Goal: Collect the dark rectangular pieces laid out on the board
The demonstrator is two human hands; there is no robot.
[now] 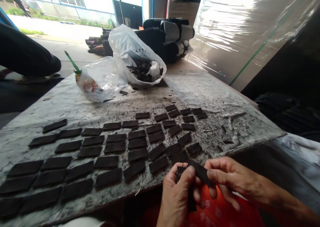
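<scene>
At the table's near edge, above a red cloth (215,203), my left hand (176,190) is closed around dark rectangular pieces, its thumb pressing on the top one. My right hand (225,173) pinches the other end of that same dark piece (198,171) between thumb and fingers. More dark material hangs below the left fingers, partly hidden. Rows of flat dark rectangular pieces (111,162) lie spread over the pale, speckled tabletop (212,94), to the left of and beyond my hands.
A white plastic bag (127,37) holding dark scraps stands at the far side. Beside it lies a clear plastic bag (100,77) with a green-topped item (77,70). Dark rolls (172,37) are stacked behind. A plastic-wrapped stack (225,30) borders the right. A person's dark-clothed leg (27,50) is at left.
</scene>
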